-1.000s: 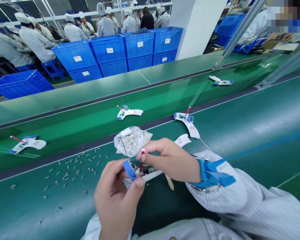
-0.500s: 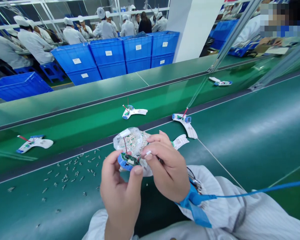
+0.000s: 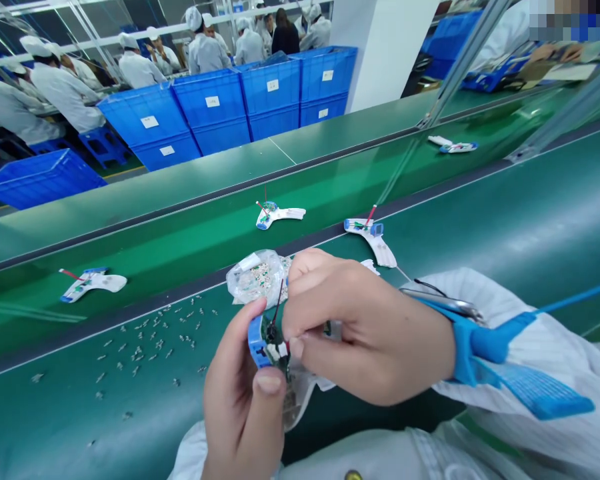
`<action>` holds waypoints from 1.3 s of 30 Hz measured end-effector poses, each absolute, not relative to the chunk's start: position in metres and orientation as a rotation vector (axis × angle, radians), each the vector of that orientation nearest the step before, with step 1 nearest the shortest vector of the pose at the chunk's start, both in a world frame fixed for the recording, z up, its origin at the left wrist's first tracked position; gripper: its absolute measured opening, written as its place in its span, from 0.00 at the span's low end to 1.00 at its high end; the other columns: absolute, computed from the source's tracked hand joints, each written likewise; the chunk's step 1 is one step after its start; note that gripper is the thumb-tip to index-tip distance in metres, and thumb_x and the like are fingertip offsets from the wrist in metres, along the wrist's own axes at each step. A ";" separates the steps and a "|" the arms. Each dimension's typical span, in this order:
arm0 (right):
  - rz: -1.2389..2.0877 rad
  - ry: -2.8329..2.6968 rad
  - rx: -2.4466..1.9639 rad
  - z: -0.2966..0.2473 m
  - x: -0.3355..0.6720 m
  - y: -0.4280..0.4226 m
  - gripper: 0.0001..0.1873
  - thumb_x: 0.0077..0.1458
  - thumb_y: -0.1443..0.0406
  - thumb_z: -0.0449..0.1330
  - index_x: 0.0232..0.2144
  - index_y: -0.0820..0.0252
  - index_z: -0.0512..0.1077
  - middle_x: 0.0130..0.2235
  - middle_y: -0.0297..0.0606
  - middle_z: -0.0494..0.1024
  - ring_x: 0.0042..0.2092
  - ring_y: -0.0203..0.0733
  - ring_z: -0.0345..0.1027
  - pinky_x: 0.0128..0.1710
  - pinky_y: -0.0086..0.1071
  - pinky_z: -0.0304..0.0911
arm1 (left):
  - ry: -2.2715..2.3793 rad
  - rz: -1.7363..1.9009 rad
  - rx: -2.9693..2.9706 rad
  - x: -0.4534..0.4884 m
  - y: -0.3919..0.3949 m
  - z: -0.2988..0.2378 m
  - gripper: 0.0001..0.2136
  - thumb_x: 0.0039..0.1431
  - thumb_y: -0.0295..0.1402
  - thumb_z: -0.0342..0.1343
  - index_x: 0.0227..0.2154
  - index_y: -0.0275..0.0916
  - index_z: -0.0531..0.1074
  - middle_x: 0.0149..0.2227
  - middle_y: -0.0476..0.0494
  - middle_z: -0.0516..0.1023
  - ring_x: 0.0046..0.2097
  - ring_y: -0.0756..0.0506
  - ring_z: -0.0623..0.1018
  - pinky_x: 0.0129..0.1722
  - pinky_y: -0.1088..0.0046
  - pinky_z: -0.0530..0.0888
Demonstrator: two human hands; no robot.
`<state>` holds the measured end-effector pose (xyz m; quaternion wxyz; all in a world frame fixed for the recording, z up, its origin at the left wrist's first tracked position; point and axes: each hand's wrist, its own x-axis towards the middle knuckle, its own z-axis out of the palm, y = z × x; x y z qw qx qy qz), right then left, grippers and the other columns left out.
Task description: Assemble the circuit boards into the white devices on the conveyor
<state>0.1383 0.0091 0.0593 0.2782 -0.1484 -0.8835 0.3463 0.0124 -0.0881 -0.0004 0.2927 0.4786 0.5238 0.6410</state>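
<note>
My left hand (image 3: 240, 400) grips a small white part with a blue end and a green circuit board (image 3: 266, 340), thumb pressed on its front. My right hand (image 3: 365, 327) is closed over the same part from the right, fingertips pinching at the board where thin red and black wires stick up. A blue wrist strap (image 3: 485, 347) with a blue cord wraps my right wrist. Just behind the hands lies a clear bag of small parts (image 3: 257, 277) on the green table (image 3: 505, 220).
Several tiny loose metal pieces (image 3: 145, 340) lie scattered left of the hands. Similar white parts rest on the conveyor belt: one at left (image 3: 93, 283), one in the middle (image 3: 280, 215), one at the near edge (image 3: 375, 240). Blue crates (image 3: 215, 113) and workers in white stand beyond.
My right hand has closed further over the part and moved down and right. The part now stands more upright in my left hand. The pieces on the belt have shifted right.
</note>
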 end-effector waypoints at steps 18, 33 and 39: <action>0.604 -2.594 -0.459 0.071 0.135 0.005 0.17 0.49 0.71 0.53 0.12 0.61 0.54 0.17 0.31 0.58 0.24 0.34 0.42 0.30 0.36 0.47 | 1.603 1.550 1.603 0.000 -0.094 0.002 0.18 0.62 0.44 0.50 0.54 0.54 0.66 0.43 0.50 0.77 0.36 0.49 0.78 0.33 0.78 0.75; 0.928 -2.273 -0.704 0.054 0.131 -0.001 0.12 0.44 0.77 0.55 0.16 0.61 0.70 0.18 0.29 0.66 0.27 0.33 0.54 0.33 0.32 0.53 | 2.257 1.190 1.697 0.020 -0.096 -0.003 0.29 0.56 0.42 0.51 0.58 0.40 0.50 0.44 0.34 0.69 0.40 0.37 0.76 0.31 0.63 0.71; 1.145 -2.047 -0.851 0.044 0.126 -0.010 0.13 0.47 0.76 0.57 0.15 0.61 0.70 0.20 0.27 0.71 0.31 0.32 0.60 0.38 0.30 0.55 | 2.445 1.035 1.568 0.024 -0.092 -0.002 0.25 0.56 0.39 0.49 0.55 0.37 0.53 0.42 0.31 0.75 0.40 0.34 0.79 0.34 0.57 0.74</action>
